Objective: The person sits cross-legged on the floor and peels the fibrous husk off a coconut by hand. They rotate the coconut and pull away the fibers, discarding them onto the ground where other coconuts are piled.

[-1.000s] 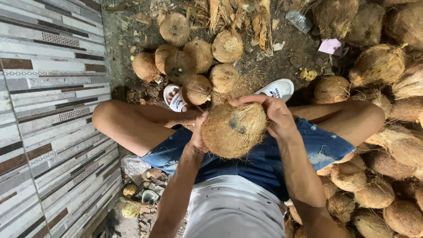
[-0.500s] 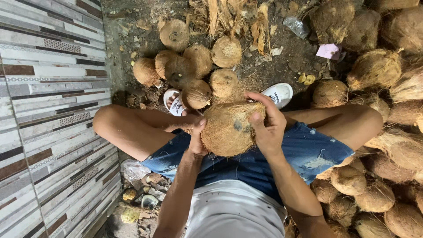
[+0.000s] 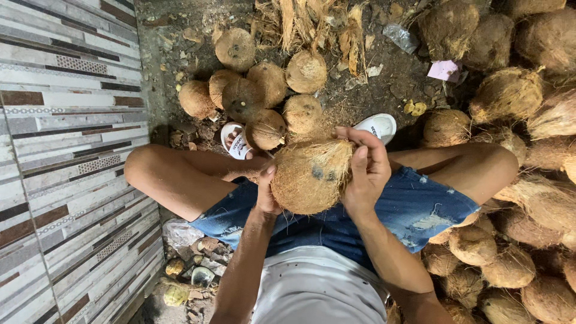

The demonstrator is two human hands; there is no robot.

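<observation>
Held coconut: a husked brown coconut (image 3: 309, 177) sits between both hands, above the lap, over the blue denim shorts (image 3: 414, 207); two dark eyes show on its face.
Left hand: the left hand (image 3: 266, 191) presses against the coconut's left flank from the side and below, thumb laid up along the shell, the other fingers hidden behind it.
Right hand: the right hand (image 3: 366, 171) wraps over the coconut's upper right side, fingers curled and closed on the loose fibres at the top edge, palm against the shell.
Relation: the coconut is clamped between the two hands, touching both, with the right hand higher than the left.
Ground ahead: a cluster of husked coconuts (image 3: 258, 90) lies on the dirt ground (image 3: 372, 96) just beyond the knees, beside a heap of stripped husk fibre (image 3: 312, 24).
Right edge: a large pile of rough unhusked coconuts (image 3: 528, 150) runs along the ground's right side, near the right knee.
Left edge: a tiled wall (image 3: 66, 150) borders the ground on the left.
Feet: white sandals (image 3: 375, 126) rest on the ground just beyond the held coconut.
</observation>
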